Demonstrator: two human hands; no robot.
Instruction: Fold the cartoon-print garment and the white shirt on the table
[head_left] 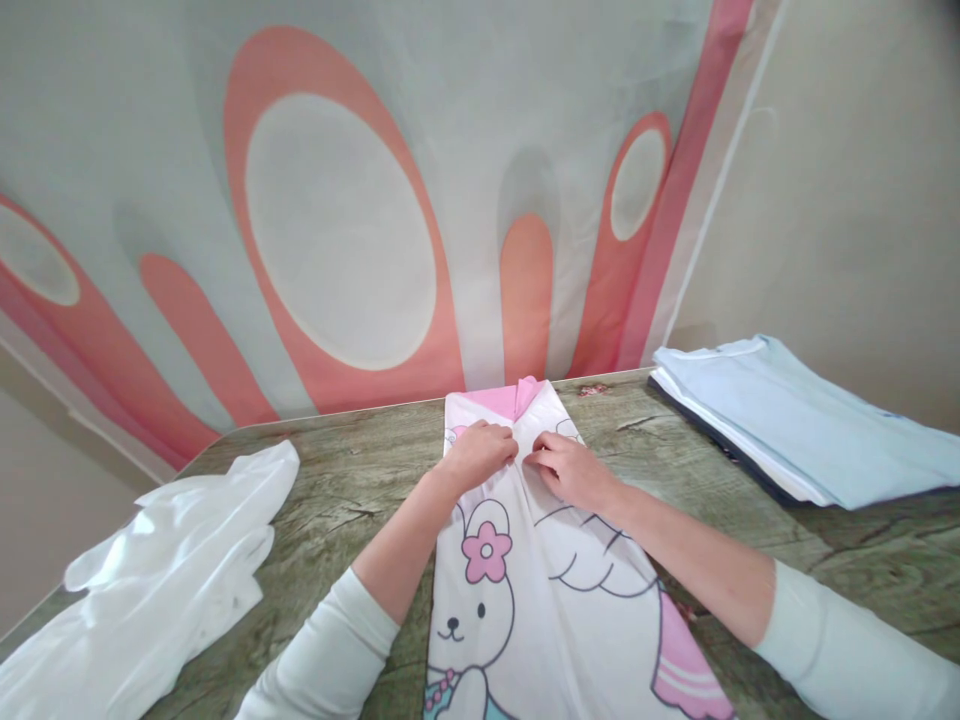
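Note:
A long white cloth (540, 600) with a cartoon bunny print and pink parts lies lengthwise in front of me, its sides folded inward. At its far end a pink edge (487, 402) shows, slightly bunched. My left hand (482, 455) is closed, its fingertips pinching the cloth near the middle crease. Just to the right, my right hand (574, 472) is also closed, thumb and forefinger on the cloth across that crease. Small wrinkles run from between the two hands toward me. The fingertips of the left hand are partly hidden.
The cloth rests on a wood-grain table (352, 490). At the left lies a crumpled white plastic-like sheet (187, 570). A stack of folded clothes (802, 420), light blue on top, sits at the right. Behind the table hangs a patterned backdrop (337, 230).

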